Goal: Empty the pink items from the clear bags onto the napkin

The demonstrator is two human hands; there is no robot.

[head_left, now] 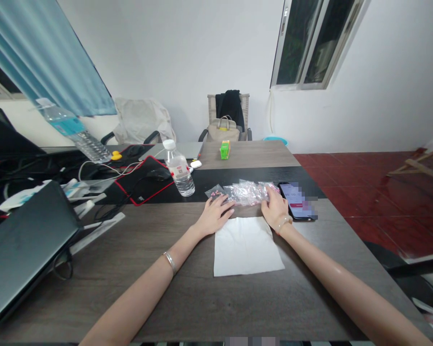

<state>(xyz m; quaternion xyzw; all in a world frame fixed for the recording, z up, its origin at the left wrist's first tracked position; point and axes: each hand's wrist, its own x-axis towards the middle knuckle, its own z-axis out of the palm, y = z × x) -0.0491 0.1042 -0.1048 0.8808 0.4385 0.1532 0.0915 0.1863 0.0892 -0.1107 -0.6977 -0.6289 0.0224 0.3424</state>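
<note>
Looking down, we see our left hand (pixel 214 215) and right hand (pixel 276 210) resting on a crinkly clear plastic bag of pink pieces (pixel 247 193) on the dark wooden tabletop (pixel 187 307), fingers (pixel 225 205) open and ungripping. It looks light and soft; we would pinch its edges.

Single head-worn view, forward and down onto left hand (pixel 213 216) and right hand (pixel 276 209)
</note>
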